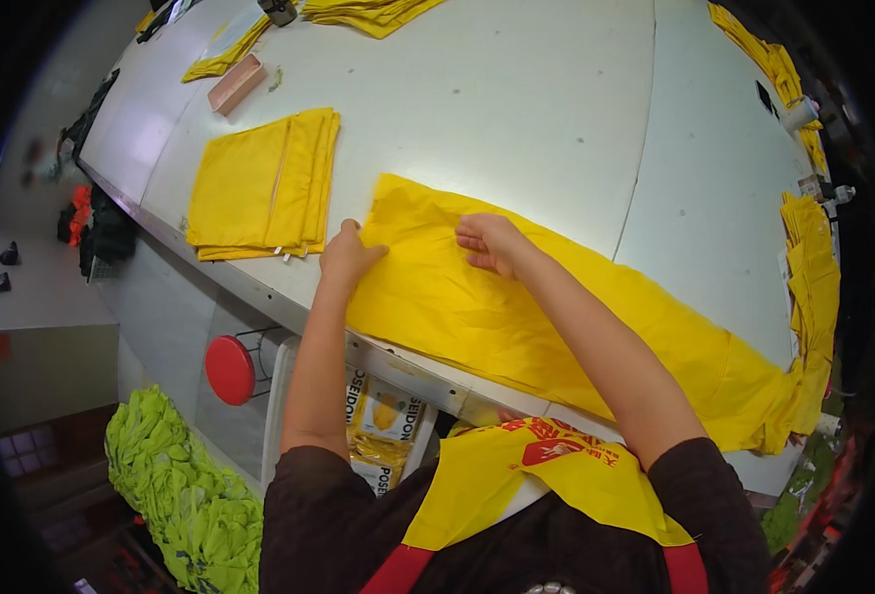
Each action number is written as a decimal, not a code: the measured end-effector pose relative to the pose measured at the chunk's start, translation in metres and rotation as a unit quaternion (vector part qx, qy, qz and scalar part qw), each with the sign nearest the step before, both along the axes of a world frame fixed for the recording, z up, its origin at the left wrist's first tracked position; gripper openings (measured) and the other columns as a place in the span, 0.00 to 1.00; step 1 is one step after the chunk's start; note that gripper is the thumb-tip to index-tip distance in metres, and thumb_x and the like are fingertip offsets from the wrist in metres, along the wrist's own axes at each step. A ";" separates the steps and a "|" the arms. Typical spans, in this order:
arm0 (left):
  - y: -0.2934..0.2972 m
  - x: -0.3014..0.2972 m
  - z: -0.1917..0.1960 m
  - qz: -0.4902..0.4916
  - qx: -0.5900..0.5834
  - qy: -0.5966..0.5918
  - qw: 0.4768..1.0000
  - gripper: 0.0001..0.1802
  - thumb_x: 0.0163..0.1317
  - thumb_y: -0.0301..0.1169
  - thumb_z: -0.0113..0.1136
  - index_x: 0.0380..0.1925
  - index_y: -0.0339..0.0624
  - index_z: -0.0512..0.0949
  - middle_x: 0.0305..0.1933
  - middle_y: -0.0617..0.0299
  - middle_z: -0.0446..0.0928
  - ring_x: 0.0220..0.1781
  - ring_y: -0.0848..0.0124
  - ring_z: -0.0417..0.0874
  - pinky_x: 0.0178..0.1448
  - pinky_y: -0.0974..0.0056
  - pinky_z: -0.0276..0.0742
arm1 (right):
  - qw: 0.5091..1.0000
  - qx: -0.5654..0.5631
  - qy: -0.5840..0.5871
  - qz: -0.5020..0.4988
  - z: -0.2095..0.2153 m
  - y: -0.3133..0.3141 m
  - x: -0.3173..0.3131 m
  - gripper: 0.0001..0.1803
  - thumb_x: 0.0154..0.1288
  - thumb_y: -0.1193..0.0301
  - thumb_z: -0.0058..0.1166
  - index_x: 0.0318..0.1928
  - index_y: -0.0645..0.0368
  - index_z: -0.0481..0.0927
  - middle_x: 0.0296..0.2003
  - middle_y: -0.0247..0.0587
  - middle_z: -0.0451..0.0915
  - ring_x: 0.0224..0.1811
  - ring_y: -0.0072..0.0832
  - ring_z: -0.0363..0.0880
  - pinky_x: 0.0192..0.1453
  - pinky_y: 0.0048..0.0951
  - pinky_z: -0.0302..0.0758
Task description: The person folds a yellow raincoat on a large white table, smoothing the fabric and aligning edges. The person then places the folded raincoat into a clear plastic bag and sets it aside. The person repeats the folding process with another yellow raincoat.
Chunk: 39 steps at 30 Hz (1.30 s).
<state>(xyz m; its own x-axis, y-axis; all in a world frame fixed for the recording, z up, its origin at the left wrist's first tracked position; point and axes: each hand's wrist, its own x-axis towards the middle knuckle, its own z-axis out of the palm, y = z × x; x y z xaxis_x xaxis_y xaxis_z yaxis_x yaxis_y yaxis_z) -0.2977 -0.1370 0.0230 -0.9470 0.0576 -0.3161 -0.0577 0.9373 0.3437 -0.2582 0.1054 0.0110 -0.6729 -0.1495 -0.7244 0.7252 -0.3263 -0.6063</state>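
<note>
Cloth (437, 297) spread along the near edge of my table (527, 119)

Yellow and softly wrinkled, it lies before me on the white tabletop, slanting from my left hand down to the right, where its far end gathers beside a pile of yellow fabric (812, 287). My left hand (351, 255) is at its left edge, the thumb reaching over the cloth; most of the fingers are hidden, so I cannot tell whether they pinch it. My right hand (495, 245) is above its upper middle, fingers loosely curled toward the left; I cannot tell whether they touch or grasp the material.

Just left of the cloth sits a stack of folded yellow pieces (249, 188), with a pink box (238, 85) beyond it. Below the table edge I see a red stool (230, 370) and, farther left, a lime-green heap (175, 485). I wear a yellow apron (477, 485) with red straps.
</note>
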 end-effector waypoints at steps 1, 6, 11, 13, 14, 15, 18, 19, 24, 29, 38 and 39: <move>-0.001 -0.005 -0.001 -0.006 0.009 -0.011 1.000 0.32 0.45 0.42 0.64 0.48 0.36 0.68 0.43 0.47 0.77 0.47 0.56 0.78 0.49 0.58 0.73 | 0.999 0.006 -0.025 -0.023 -0.007 0.001 -0.006 0.18 0.62 0.62 0.50 0.49 0.56 0.69 0.44 0.33 0.72 0.44 0.24 0.72 0.46 0.34 0.71; -0.008 -0.023 -0.020 0.017 0.264 -0.173 0.949 0.30 0.47 0.31 0.60 0.52 0.35 0.65 0.46 0.49 0.76 0.47 0.62 0.78 0.48 0.62 0.75 | 1.000 0.008 -0.020 0.019 0.000 -0.035 0.012 0.35 0.59 0.66 0.51 0.65 0.44 0.51 0.38 0.31 0.71 0.37 0.22 0.71 0.37 0.37 0.69; 0.005 -0.017 0.020 0.048 0.513 -0.307 0.800 0.33 0.49 0.22 0.54 0.58 0.36 0.59 0.52 0.54 0.71 0.49 0.66 0.76 0.48 0.65 0.75 | 0.981 0.064 0.025 0.180 -0.007 -0.072 0.096 0.47 0.54 0.70 0.55 0.69 0.53 0.38 0.48 0.50 0.69 0.48 0.33 0.70 0.47 0.32 0.70; 0.023 -0.003 0.041 -0.044 0.505 -0.279 0.816 0.34 0.49 0.22 0.54 0.59 0.36 0.58 0.52 0.54 0.71 0.50 0.68 0.75 0.49 0.66 0.74 | 0.968 0.086 0.145 0.185 -0.026 -0.085 0.126 0.48 0.53 0.71 0.56 0.68 0.59 0.39 0.53 0.55 0.66 0.55 0.38 0.68 0.55 0.33 0.67; 0.035 0.007 0.051 -0.087 0.500 -0.266 0.820 0.34 0.49 0.22 0.54 0.59 0.36 0.57 0.52 0.54 0.70 0.50 0.69 0.75 0.50 0.67 0.73 | 0.968 0.070 0.160 0.182 -0.020 -0.084 0.137 0.47 0.53 0.72 0.56 0.68 0.60 0.41 0.55 0.55 0.66 0.57 0.39 0.66 0.58 0.33 0.65; 0.051 0.020 0.062 -0.151 0.454 -0.231 0.847 0.35 0.49 0.23 0.53 0.60 0.35 0.56 0.52 0.54 0.70 0.52 0.70 0.73 0.53 0.68 0.71 | 0.966 0.054 0.177 0.180 -0.016 -0.083 0.146 0.47 0.53 0.72 0.56 0.67 0.62 0.42 0.57 0.55 0.65 0.58 0.40 0.65 0.60 0.34 0.63; 0.107 0.056 0.064 -0.306 0.284 -0.117 0.901 0.33 0.50 0.29 0.56 0.57 0.37 0.57 0.49 0.47 0.72 0.49 0.61 0.75 0.50 0.61 0.70 | 0.885 0.088 0.402 0.220 -0.053 -0.076 0.168 0.44 0.51 0.72 0.56 0.66 0.62 0.47 0.56 0.54 0.66 0.57 0.41 0.67 0.57 0.32 0.65; 0.123 0.068 0.063 -0.287 0.263 -0.109 0.914 0.31 0.50 0.30 0.55 0.56 0.39 0.58 0.48 0.41 0.72 0.45 0.50 0.77 0.49 0.56 0.71 | 0.906 0.041 0.336 0.255 -0.032 -0.067 0.175 0.33 0.53 0.71 0.54 0.60 0.63 0.60 0.51 0.53 0.71 0.52 0.40 0.71 0.54 0.33 0.68; 0.167 0.098 -0.010 -0.253 0.090 -0.043 0.962 0.29 0.50 0.33 0.56 0.54 0.43 0.61 0.43 0.41 0.73 0.44 0.42 0.75 0.48 0.52 0.72 | 0.847 0.118 0.291 0.428 0.048 -0.005 0.178 0.20 0.58 0.64 0.51 0.48 0.62 0.71 0.33 0.44 0.79 0.35 0.34 0.77 0.41 0.33 0.74; 0.149 0.118 -0.057 -0.175 0.268 0.098 0.942 0.30 0.50 0.37 0.60 0.53 0.43 0.65 0.44 0.48 0.74 0.40 0.50 0.76 0.43 0.51 0.73 | 0.988 -0.092 0.119 0.023 0.051 0.033 0.134 0.12 0.66 0.60 0.45 0.42 0.54 0.72 0.27 0.33 0.77 0.29 0.17 0.77 0.30 0.18 0.74; 0.064 0.121 -0.038 0.035 0.330 -0.060 0.941 0.21 0.50 0.32 0.58 0.46 0.39 0.71 0.39 0.50 0.77 0.39 0.50 0.78 0.43 0.53 0.72 | 0.960 0.235 0.138 0.069 -0.004 0.035 0.093 0.23 0.59 0.57 0.51 0.44 0.65 0.71 0.33 0.44 0.77 0.27 0.27 0.77 0.28 0.25 0.73; 0.066 0.119 -0.040 0.031 0.405 -0.121 0.906 0.20 0.50 0.32 0.59 0.44 0.40 0.71 0.37 0.50 0.78 0.38 0.50 0.78 0.41 0.53 0.73 | 0.946 0.277 0.115 0.126 0.016 0.032 0.091 0.27 0.58 0.52 0.52 0.42 0.66 0.72 0.32 0.45 0.77 0.27 0.28 0.77 0.28 0.25 0.73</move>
<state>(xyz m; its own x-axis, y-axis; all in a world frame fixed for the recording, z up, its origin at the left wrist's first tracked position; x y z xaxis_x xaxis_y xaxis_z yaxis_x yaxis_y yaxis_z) -0.1786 -0.0707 -0.0173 -0.8648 0.3121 -0.3934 -0.2678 0.3760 0.8871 -0.1669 0.1372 0.0273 -0.8154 0.0345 -0.5778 0.5664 0.2538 -0.7841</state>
